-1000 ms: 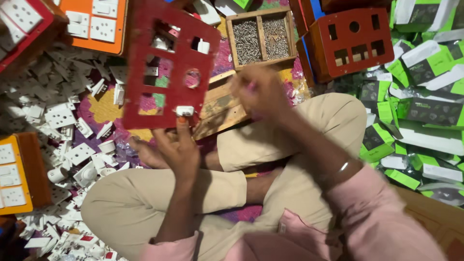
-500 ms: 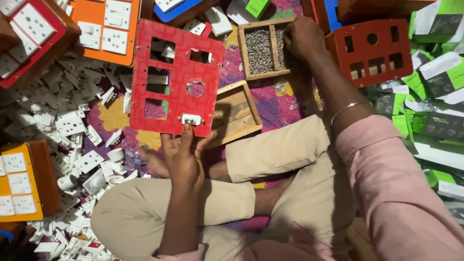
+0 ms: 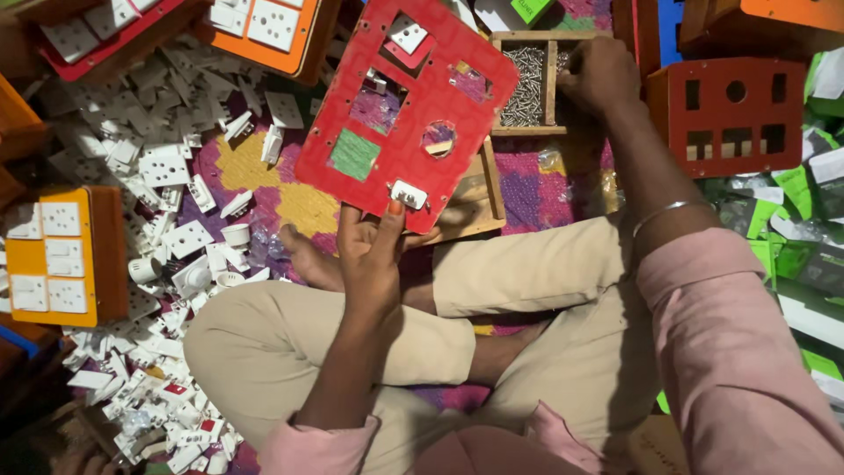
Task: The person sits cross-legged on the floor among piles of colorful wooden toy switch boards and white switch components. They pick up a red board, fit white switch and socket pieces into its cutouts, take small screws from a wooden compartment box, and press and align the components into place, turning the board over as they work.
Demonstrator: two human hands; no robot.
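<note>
Since half a second ago the right hand [image 3: 602, 75] stayed at the wooden screw tray [image 3: 527, 84], fingers curled in, can't tell if pinching anything. Left hand [image 3: 374, 255] grips the red panel's [image 3: 413, 105] lower edge, tilted above loose white switches [image 3: 167, 167].

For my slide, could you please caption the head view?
Left hand holds red panel; right hand reaches into screw tray.
</note>
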